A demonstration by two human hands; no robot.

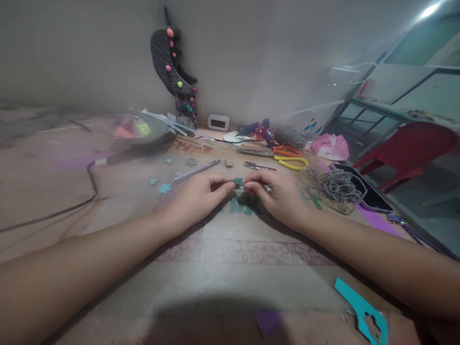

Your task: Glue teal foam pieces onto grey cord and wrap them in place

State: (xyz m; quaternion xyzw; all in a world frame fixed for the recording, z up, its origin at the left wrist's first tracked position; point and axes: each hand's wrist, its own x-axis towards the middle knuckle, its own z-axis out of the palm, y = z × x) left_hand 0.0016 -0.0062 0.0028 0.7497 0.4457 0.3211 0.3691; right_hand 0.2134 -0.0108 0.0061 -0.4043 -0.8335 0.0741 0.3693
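- Two small blue hearts (154,181) and two flowers (165,188) lie loose on the left, four cut-outs in all.
- One pen (197,170) slants just beyond the left hand (201,192), whose thumb and forefinger close in a narrow pinch.
- One small teal piece (238,181) sits between the two hands – at the tips of both pinches, its exact shape too small to tell.
- The right hand (279,194) pinches just as narrowly at the piece's right side.
- Beyond the right hand: one glue gun (259,130), one pair of snips (259,167), one pair of scissors (266,153) – one loop orange, one yellow.
- One grey yarn tangle (338,189) lies farther right, near one turquoise offcut (354,299).
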